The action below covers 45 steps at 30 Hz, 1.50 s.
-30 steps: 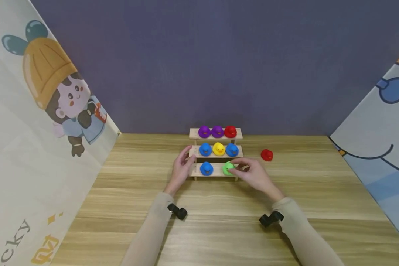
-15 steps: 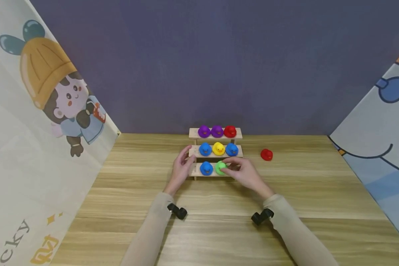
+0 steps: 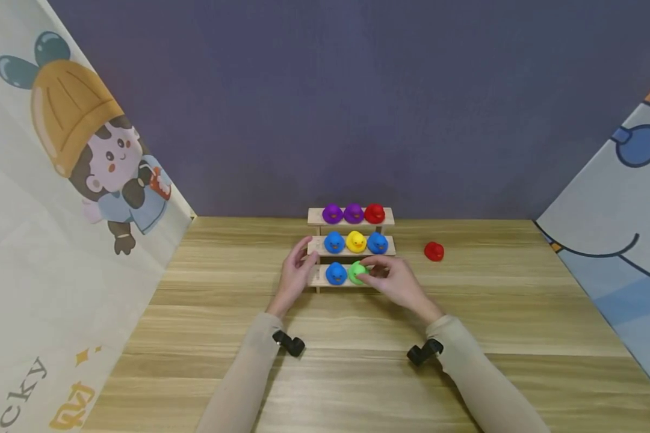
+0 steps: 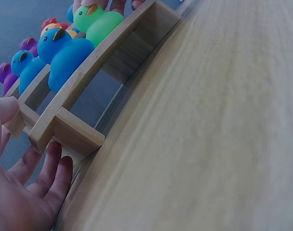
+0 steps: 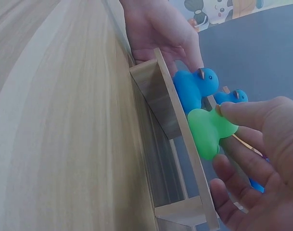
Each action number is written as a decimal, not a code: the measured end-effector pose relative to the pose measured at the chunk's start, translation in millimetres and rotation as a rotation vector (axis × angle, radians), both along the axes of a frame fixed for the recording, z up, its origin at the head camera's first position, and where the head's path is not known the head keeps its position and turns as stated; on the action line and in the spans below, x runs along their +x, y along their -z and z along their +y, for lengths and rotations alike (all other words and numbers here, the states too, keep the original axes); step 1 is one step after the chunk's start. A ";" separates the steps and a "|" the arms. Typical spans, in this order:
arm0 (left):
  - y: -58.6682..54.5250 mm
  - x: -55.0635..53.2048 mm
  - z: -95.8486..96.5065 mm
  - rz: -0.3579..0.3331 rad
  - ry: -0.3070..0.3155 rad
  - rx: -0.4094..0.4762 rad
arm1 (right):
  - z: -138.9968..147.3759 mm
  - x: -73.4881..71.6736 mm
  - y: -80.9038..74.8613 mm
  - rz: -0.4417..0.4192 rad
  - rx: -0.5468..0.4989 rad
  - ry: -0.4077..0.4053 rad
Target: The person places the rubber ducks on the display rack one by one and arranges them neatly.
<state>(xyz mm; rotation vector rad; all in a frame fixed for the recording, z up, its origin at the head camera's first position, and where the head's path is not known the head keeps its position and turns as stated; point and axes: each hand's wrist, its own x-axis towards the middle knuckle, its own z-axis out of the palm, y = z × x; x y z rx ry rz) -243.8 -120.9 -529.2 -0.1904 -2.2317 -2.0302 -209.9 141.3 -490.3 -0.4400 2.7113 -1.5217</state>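
My right hand [image 3: 399,281] pinches a green rubber duck [image 5: 206,132] between thumb and fingers. The duck is on the bottom step of a small wooden three-step rack [image 3: 315,276], right beside a blue rubber duck [image 3: 336,274]. At the rack's left end is my left hand [image 3: 295,273], its fingers relaxed against the end in the left wrist view, its thumb near the middle step. A blue duck [image 3: 334,243], a yellow duck [image 3: 356,242] and another blue duck [image 3: 378,243] stand on the middle step. Up top sit two purple ducks [image 3: 333,214] and a red duck [image 3: 375,213].
Another red duck [image 3: 434,251] lies on the wood-grain table [image 3: 346,373], to the right of the rack. A dark blue-grey wall [image 3: 357,108] rises behind the rack. Panels printed with cartoons [image 3: 108,144] flank the table on both sides.
My right hand has slid the green duck leftward along the bottom step, up close to the blue duck. The left hand has stayed at the rack's left end.
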 end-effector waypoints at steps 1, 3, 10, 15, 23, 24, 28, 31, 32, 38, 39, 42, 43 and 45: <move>0.0 -0.2 0.0 0.002 -0.001 -0.001 | -0.2 0.0 -0.1 0.000 -0.001 0.000; 0.1 -0.6 0.0 0.003 -0.004 -0.002 | -0.3 0.1 -0.3 0.001 -0.002 -0.003; 0.9 -0.5 0.1 -0.001 0.000 0.007 | 2.7 1.0 -0.6 0.001 0.001 0.004; 1.2 -0.9 0.5 -0.002 0.002 0.011 | 13.1 2.7 -0.1 -0.008 0.011 0.024; 0.5 0.8 2.2 -0.010 -0.008 0.021 | 40.5 1.1 1.4 0.030 0.023 0.050; 0.8 0.7 2.1 -0.010 -0.010 0.021 | 44.3 0.4 1.6 0.037 0.022 0.055; 0.8 0.3 0.6 -0.009 -0.004 0.011 | 60.9 -4.0 2.5 0.067 0.018 0.082; 0.7 0.3 -0.2 -0.007 0.000 0.008 | 75.5 -8.7 4.2 0.085 0.028 0.106; 0.9 0.1 -0.3 -0.007 0.000 0.008 | 80.5 -10.5 4.7 0.085 0.029 0.111; 0.7 -0.3 -0.4 -0.004 0.000 0.012 | 106.2 -18.4 5.2 0.041 0.046 0.177; 0.6 -0.5 -0.4 -0.004 0.001 0.014 | 109.4 -18.9 4.8 0.037 0.050 0.191; 0.6 -0.3 -0.3 -0.003 0.000 0.021 | 117.5 -19.6 4.6 0.045 0.055 0.218; 0.6 -0.2 -0.2 -0.003 -0.001 0.023 | 120.2 -20.2 4.9 0.045 0.056 0.225; 0.7 -0.2 0.0 -0.003 -0.004 0.023 | 125.4 -21.2 5.9 0.044 0.059 0.242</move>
